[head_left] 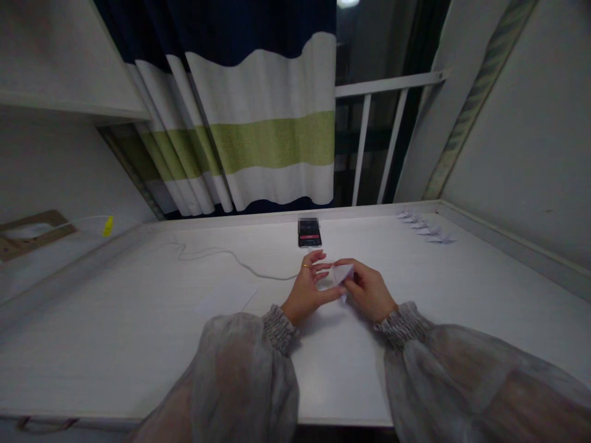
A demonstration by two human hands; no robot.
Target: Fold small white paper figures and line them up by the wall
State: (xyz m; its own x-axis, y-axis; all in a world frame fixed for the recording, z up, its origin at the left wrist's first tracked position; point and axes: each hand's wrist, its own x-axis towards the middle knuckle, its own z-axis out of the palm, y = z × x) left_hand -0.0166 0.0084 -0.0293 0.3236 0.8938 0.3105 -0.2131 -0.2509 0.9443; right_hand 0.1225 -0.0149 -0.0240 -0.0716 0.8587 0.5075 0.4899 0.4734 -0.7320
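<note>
A small piece of folded white paper [344, 272] is held up just above the white desk, with a narrow point hanging down from it. My right hand [369, 290] pinches it from the right between thumb and fingers. On the other side my left hand [310, 288], with a ring on one finger, has its fingers spread. Its thumb reaches across to the paper's lower edge, and a fingertip comes close to the left edge. The inner folds are too small to make out.
A phone [309, 234] lies beyond my hands, near a white cable [244, 266]. Flat white paper [226, 299] rests left of my hands. Several folded paper pieces [425, 227] stand in a row at the back right. A curtain [272, 141] hangs behind the desk [115, 332].
</note>
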